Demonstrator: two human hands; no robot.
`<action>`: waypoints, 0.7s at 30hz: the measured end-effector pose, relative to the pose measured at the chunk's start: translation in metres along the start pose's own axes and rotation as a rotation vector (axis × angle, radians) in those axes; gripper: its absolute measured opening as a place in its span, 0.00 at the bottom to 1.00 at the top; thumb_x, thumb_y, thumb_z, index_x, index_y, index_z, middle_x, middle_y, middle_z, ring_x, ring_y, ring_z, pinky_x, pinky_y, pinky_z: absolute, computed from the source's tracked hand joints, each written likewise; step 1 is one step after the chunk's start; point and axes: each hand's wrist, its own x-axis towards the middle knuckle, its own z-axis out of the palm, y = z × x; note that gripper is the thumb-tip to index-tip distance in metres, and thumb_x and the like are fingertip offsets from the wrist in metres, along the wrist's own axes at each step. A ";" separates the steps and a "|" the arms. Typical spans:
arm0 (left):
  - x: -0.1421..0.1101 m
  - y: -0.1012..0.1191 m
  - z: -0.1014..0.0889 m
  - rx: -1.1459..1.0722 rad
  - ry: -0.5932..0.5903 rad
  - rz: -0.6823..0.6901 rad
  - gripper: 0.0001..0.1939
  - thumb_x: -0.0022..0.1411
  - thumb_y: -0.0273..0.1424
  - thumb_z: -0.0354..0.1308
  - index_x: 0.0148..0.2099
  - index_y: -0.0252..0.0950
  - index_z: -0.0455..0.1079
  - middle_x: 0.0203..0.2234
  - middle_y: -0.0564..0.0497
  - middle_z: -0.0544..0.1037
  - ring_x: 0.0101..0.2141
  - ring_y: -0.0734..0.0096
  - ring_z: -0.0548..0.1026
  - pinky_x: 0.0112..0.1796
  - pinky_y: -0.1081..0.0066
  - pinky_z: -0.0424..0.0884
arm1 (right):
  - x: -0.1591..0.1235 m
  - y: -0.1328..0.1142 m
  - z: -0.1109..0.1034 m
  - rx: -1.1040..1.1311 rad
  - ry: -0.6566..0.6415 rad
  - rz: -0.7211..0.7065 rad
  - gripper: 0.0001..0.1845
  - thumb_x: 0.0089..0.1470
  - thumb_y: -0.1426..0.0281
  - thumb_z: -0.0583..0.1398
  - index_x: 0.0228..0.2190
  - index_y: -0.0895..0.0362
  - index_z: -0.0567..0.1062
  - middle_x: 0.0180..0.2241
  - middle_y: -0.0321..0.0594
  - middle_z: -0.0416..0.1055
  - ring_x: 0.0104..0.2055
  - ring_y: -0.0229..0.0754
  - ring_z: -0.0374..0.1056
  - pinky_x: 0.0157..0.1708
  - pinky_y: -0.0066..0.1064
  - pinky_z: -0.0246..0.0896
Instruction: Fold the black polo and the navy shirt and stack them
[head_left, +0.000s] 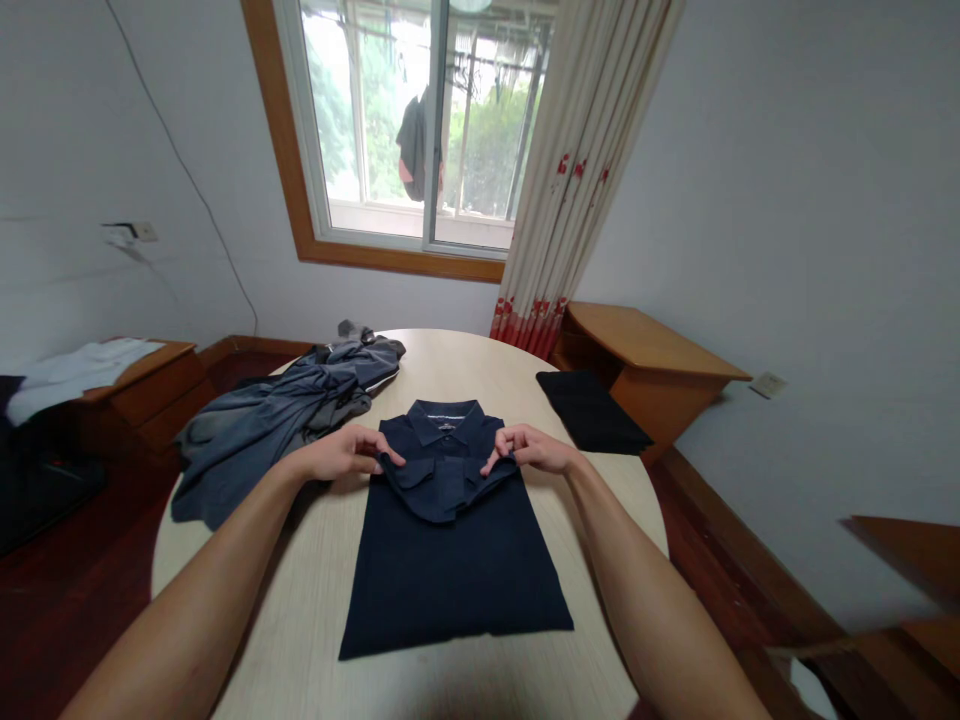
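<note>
A dark navy collared shirt [454, 570] lies front up on the round table, its sides tucked into a narrow panel. Its collar points away from me. Below the collar, a raised flap of the shirt sags between my hands. My left hand [349, 452] pinches the flap's left corner between thumb and fingers. At the opposite corner, my right hand [534, 448] grips the cloth the same way. Both hands are closed on the fabric, just above the tabletop.
Crumpled grey-blue clothes [300, 400] are heaped on the round table [292, 610] at left. A folded black cloth [592, 410] lies near its right edge. Beyond stand a wooden desk [645, 345], a curtain [581, 150] and a window. A wooden cabinet [150, 390] is at far left.
</note>
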 end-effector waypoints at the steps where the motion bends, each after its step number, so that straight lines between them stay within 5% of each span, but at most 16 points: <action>1: 0.003 -0.004 0.000 -0.034 0.070 0.015 0.17 0.49 0.42 0.70 0.34 0.34 0.75 0.38 0.43 0.83 0.41 0.58 0.80 0.44 0.62 0.74 | 0.002 0.003 -0.002 0.008 0.061 -0.006 0.19 0.36 0.64 0.71 0.25 0.56 0.68 0.33 0.43 0.80 0.36 0.46 0.75 0.36 0.32 0.66; 4: 0.015 -0.021 0.002 -0.108 0.396 0.069 0.22 0.53 0.46 0.67 0.40 0.33 0.73 0.29 0.49 0.80 0.32 0.65 0.78 0.38 0.66 0.75 | 0.009 0.014 -0.009 -0.003 0.391 -0.073 0.19 0.40 0.62 0.70 0.32 0.56 0.71 0.25 0.34 0.74 0.25 0.38 0.69 0.28 0.27 0.62; 8: 0.028 -0.041 0.001 -0.066 0.689 -0.030 0.31 0.52 0.44 0.66 0.53 0.31 0.68 0.28 0.51 0.78 0.28 0.67 0.77 0.31 0.68 0.74 | 0.018 0.029 -0.016 -0.083 0.770 0.006 0.22 0.48 0.68 0.63 0.47 0.58 0.70 0.28 0.35 0.72 0.26 0.38 0.69 0.26 0.27 0.64; 12: 0.029 -0.052 -0.001 0.107 0.683 -0.098 0.34 0.52 0.42 0.64 0.57 0.30 0.66 0.29 0.53 0.76 0.25 0.69 0.75 0.29 0.68 0.72 | 0.021 0.038 -0.019 -0.290 0.803 0.016 0.27 0.49 0.70 0.62 0.52 0.58 0.70 0.33 0.38 0.73 0.31 0.39 0.71 0.29 0.28 0.66; 17: 0.027 -0.047 0.000 0.449 0.657 -0.129 0.22 0.55 0.37 0.60 0.51 0.34 0.72 0.25 0.55 0.73 0.28 0.67 0.74 0.36 0.67 0.72 | 0.023 0.040 -0.018 -0.642 0.758 0.051 0.19 0.48 0.74 0.61 0.43 0.58 0.78 0.35 0.40 0.74 0.33 0.40 0.70 0.38 0.32 0.67; 21: 0.029 -0.028 0.021 0.764 0.734 -0.110 0.20 0.62 0.35 0.54 0.55 0.36 0.73 0.44 0.44 0.78 0.44 0.59 0.76 0.48 0.63 0.71 | 0.026 0.028 0.002 -0.991 0.816 0.018 0.19 0.55 0.73 0.58 0.48 0.60 0.78 0.50 0.51 0.72 0.50 0.48 0.70 0.54 0.38 0.63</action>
